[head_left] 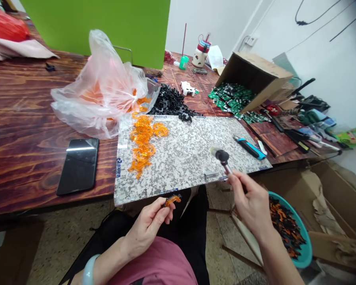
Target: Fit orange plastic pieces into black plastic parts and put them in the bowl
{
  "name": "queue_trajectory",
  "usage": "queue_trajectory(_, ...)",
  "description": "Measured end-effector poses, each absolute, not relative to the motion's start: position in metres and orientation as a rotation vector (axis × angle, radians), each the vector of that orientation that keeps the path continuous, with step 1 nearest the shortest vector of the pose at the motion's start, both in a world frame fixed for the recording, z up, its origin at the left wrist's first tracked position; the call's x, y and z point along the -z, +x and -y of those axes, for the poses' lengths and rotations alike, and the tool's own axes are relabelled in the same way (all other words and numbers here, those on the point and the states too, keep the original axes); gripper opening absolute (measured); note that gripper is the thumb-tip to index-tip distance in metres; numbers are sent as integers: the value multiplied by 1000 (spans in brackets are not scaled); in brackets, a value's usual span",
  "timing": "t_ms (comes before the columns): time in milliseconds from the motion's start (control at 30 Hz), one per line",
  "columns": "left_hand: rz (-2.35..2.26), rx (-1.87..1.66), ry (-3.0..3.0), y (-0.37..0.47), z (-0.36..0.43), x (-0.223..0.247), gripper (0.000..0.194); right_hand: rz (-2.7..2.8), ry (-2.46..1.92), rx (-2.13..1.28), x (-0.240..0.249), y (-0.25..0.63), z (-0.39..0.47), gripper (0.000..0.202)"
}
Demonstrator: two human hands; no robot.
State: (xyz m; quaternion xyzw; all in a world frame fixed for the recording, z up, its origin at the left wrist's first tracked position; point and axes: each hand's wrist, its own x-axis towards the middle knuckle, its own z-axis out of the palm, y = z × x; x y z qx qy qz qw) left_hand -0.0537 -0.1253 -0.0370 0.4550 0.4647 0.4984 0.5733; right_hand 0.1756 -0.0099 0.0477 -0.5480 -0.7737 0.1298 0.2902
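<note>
Below the front edge of the speckled board (186,154), my left hand (150,223) pinches an orange and black part (172,200). My right hand (250,202) grips a small mallet (222,155) by its handle, with the dark head raised over the right half of the board. Orange clips (142,136) lie in a loose column on the board's left side. Black parts (173,101) are heaped at its back edge. Near the board's front edge is a small clear piece (211,174).
A phone (78,166) lies left of the board, a plastic bag (103,91) behind it. A blue cutter (249,148) rests on the board's right end. Green boards (231,97) spill from a cardboard box (255,71). A teal basin (307,247) of orange-black parts stands lower right.
</note>
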Motion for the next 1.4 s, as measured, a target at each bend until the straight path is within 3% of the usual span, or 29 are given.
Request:
queue_trajectory(167,-1115,-1145,1415,-57,119,30,21,2039,-1590,53,-23,217,-50,31)
queue_trajectory(500,-1191,-1118,1532,-57,112,28,19,1891,-1707,92,-4,238,-85,34)
queue_trajectory(667,-1142,-1133,1248,-49,114,30,23,1892,-1691,-30,-18,223,-66,34)
queue_trajectory(833,-1123,-1159,752,-35,117,36,33,1975,-1508,-496,-39,184,-1,31)
queue_trajectory(1067,-1161,-1192,623,-32,115,37,39,2124,-1164,-594,-66,153,61,15)
queue_trajectory(1400,-1182,-1210,674,-34,113,39,39,2192,-1159,-637,-23,147,72,16)
